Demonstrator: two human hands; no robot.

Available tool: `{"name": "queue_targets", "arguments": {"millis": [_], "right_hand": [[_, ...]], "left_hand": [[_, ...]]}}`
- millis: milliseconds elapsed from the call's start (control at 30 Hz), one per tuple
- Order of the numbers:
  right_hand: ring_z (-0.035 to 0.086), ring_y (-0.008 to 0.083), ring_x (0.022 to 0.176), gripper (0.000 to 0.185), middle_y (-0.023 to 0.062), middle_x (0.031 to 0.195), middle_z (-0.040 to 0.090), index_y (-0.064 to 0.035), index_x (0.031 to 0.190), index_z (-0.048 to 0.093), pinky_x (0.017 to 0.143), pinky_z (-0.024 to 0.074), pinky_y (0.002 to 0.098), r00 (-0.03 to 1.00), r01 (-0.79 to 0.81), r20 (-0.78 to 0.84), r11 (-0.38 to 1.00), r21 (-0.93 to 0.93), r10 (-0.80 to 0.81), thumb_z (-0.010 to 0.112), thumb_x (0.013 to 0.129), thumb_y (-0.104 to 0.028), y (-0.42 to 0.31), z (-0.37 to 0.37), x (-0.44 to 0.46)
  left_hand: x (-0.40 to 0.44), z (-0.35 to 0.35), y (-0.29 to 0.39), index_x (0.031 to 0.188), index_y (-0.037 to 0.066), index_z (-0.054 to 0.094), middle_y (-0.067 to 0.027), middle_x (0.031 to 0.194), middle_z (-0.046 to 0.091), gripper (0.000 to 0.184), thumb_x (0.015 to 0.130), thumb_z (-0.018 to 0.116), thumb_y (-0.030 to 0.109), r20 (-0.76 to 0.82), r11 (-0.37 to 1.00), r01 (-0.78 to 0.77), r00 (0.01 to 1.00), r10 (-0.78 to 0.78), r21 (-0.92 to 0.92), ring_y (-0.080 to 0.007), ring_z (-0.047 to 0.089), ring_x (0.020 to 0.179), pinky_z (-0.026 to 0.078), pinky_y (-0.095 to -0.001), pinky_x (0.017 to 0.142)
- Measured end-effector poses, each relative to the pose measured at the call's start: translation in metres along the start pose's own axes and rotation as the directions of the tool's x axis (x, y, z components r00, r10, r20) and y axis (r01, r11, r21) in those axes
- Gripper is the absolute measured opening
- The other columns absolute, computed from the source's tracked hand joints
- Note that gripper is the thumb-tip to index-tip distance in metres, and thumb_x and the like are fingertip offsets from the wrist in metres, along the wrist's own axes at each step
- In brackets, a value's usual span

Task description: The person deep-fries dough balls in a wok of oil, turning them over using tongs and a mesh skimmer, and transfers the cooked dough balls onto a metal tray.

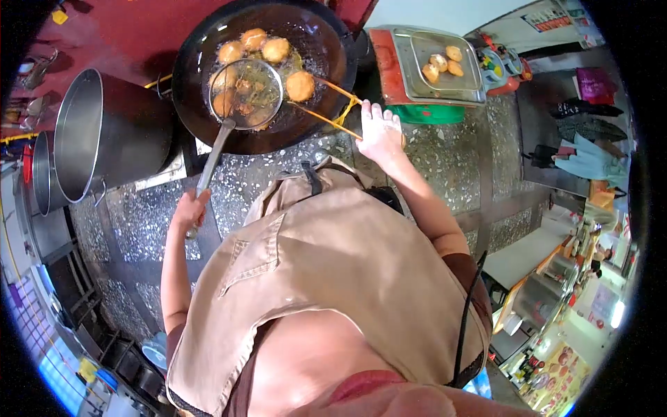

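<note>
A long-handled mesh skimmer (244, 69) is in my left hand (190, 210), which is wrapped round its handle. The skimmer's round head lies over the wok (198, 132), with browned bits and fried balls showing through the mesh. My right hand (381, 131), whitened as if by flour, grips a pair of long wooden chopsticks (326, 119) with a yellow tie between them. Their tips reach either side of a golden fried ball (300, 86) at the wok's right. More fried balls (276, 49) sit in the dark oil beyond the skimmer.
A tall metal pot (132, 125) stands left of the wok, beside another pot (43, 170). To the right, a metal tray (417, 42) with several fried pieces rests above a green container (431, 114). Bags and cloths (590, 156) lie farther right.
</note>
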State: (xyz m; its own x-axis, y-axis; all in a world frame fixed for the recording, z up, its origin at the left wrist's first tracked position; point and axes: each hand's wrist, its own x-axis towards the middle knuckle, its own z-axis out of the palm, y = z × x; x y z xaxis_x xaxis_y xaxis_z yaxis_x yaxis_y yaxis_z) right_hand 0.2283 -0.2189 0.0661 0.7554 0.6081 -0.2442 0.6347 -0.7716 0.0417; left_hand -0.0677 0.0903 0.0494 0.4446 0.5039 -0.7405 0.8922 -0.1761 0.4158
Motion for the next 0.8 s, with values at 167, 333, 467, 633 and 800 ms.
{"name": "queue_targets", "arguments": {"millis": [167,333,467,633,800], "right_hand": [[0.050,0.0315,0.093,0.072,0.0185,0.110,0.048,0.0040,0.127,0.036,0.081,0.0391,0.0421,0.980,0.079,-0.168,0.987,-0.140,-0.103,0.066,0.067,-0.020,-0.009,0.021,0.019],[0.052,0.0296,0.090,0.055,0.0184,0.106,0.052,0.0049,0.124,0.041,0.079,0.0384,0.0403,0.992,0.056,-0.102,0.975,-0.217,-0.080,0.052,0.075,-0.015,-0.010,0.020,0.041],[0.056,0.0295,0.102,0.059,0.0169,0.109,0.057,-0.0002,0.116,0.049,0.085,0.0448,0.0389,0.984,-0.074,0.172,0.983,0.167,0.045,0.065,0.072,-0.036,0.015,0.005,0.055],[0.059,0.0142,0.074,0.042,0.0053,0.080,0.063,-0.0007,0.101,0.061,0.068,0.0467,0.0286,0.932,-0.244,0.360,0.678,0.694,-0.033,0.070,0.072,-0.030,0.045,0.001,0.062],[0.055,0.0104,0.059,0.033,0.0027,0.071,0.059,-0.0037,0.094,0.065,0.054,0.0439,0.0241,0.852,-0.433,0.507,0.369,0.823,-0.132,0.070,0.073,-0.029,0.051,0.001,0.049]], "left_hand": [[-0.006,0.002,0.006,0.076,-0.002,0.050,-0.0066,0.050,0.049,0.039,0.084,0.055,0.036,-0.010,1.000,0.016,1.000,-0.016,0.006,-0.0168,0.048,0.038,0.038,-0.0327,0.037],[-0.009,0.002,0.008,0.075,0.001,0.046,-0.0053,0.050,0.047,0.036,0.085,0.055,0.035,-0.001,0.999,0.016,1.000,-0.016,-0.029,-0.0145,0.045,0.038,0.035,-0.0310,0.035],[-0.009,0.002,0.011,0.076,-0.001,0.049,-0.0062,0.049,0.049,0.038,0.085,0.055,0.035,0.000,1.000,0.014,1.000,-0.014,-0.019,-0.0157,0.047,0.038,0.037,-0.0318,0.037],[-0.004,0.004,0.004,0.077,-0.003,0.052,-0.0072,0.048,0.050,0.041,0.084,0.055,0.037,-0.006,1.000,0.021,1.000,-0.021,-0.009,-0.0171,0.050,0.039,0.040,-0.0330,0.039],[-0.005,0.004,0.005,0.075,-0.002,0.051,-0.0074,0.048,0.050,0.043,0.084,0.054,0.040,0.015,0.999,0.038,0.999,-0.038,-0.017,-0.0169,0.050,0.038,0.039,-0.0330,0.039]]}}
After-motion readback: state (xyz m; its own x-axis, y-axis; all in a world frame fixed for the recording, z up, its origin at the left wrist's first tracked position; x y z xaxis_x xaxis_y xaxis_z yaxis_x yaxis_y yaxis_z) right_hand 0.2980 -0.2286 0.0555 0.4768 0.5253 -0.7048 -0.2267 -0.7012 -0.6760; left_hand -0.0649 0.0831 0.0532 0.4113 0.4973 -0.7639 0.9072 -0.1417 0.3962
